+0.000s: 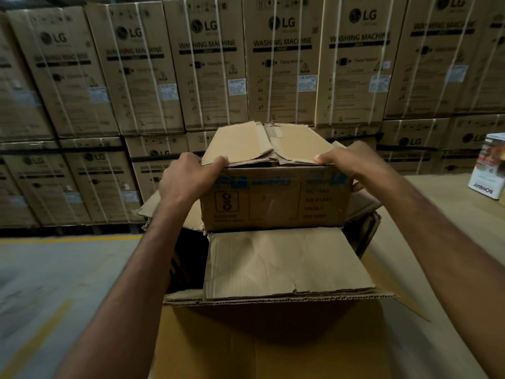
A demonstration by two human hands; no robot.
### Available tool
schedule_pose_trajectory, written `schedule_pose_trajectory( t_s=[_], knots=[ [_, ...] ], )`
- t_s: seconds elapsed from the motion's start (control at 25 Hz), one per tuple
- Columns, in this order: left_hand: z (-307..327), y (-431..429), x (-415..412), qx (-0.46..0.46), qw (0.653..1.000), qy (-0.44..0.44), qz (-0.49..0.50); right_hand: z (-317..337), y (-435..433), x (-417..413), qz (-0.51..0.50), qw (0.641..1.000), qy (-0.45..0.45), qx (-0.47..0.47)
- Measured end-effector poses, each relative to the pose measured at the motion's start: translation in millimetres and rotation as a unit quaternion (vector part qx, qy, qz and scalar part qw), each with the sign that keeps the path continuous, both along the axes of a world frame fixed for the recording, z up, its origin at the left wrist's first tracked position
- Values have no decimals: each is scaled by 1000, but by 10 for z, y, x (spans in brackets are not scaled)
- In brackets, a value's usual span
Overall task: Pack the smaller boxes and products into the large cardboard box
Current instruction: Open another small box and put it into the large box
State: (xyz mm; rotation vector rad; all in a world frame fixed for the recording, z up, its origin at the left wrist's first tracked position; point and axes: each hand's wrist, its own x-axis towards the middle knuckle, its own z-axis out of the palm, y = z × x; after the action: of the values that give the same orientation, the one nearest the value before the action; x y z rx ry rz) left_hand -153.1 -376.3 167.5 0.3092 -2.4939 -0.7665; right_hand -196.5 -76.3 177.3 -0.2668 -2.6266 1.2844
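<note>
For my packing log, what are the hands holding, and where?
Both the left hand and right hand grip the smaller cardboard box at its top near corners.

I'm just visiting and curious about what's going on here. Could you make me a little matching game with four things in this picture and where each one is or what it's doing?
Things:
1. left hand
2. right hand
3. white product box
4. washing machine cartons

Places or states:
A. stacked in rows along the back
B. standing alone at the far right edge
C. gripping the small cardboard box at its top left corner
D. gripping the same box at its top right corner

Pairs: 1-C, 2-D, 3-B, 4-A
</note>
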Motion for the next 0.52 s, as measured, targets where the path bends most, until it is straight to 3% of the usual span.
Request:
schedule_pose_trajectory(
  t_s=[0.32, 0.52],
  knots=[
    [1, 55, 114, -34, 999, -40, -12, -81, -66, 115, -21, 999, 12, -26],
    [17, 55, 213, 83, 995, 0, -61, -11, 2, 249, -8, 994, 98, -51]
  ],
)
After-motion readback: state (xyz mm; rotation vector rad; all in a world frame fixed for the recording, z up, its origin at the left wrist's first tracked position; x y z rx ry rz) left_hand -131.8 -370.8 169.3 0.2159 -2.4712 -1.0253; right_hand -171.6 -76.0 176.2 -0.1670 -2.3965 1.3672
